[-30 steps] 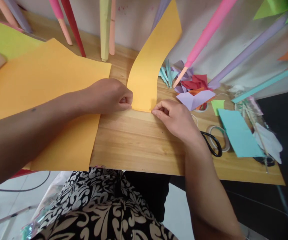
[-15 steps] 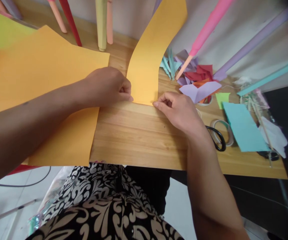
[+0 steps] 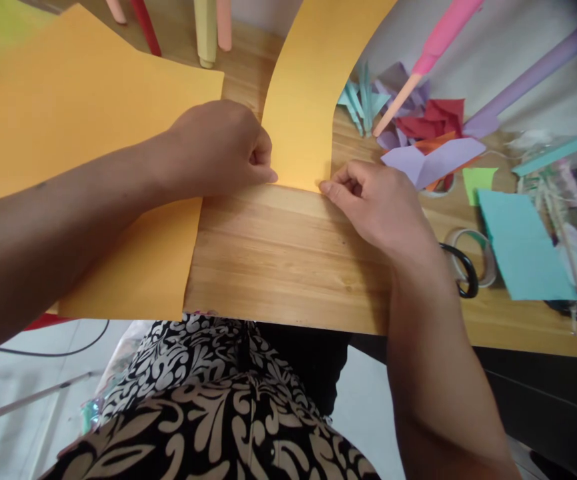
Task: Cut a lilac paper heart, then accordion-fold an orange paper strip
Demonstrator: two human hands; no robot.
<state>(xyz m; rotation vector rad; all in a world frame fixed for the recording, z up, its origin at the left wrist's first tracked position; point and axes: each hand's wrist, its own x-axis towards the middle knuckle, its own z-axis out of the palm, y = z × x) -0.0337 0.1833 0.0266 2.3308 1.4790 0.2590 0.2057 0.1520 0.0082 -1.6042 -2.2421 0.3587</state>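
A long yellow-orange paper strip [image 3: 303,113] lies with its near end on the wooden table, while its far end curves up and out of view at the top. At the near left corner, my left hand [image 3: 228,150] is closed, thumb and curled fingers pinching the edge. My right hand [image 3: 368,197] pinches the near right corner between thumb and fingertips. The near edge between the two hands looks narrowly folded or creased. Under my left forearm spreads a large sheet of the same yellow-orange paper [image 3: 88,113].
Rolled paper tubes, among them a pink one [image 3: 435,50], stand along the back. To the right are coloured paper scraps [image 3: 433,120], a tape roll [image 3: 488,263], a black scissors handle [image 3: 468,273] and a turquoise sheet [image 3: 525,247]. The table's front edge [image 3: 288,327] borders my patterned clothing.
The camera view has shifted, so the table appears higher and its right side farther right. Both hands keep their pinch on the strip's near edge.
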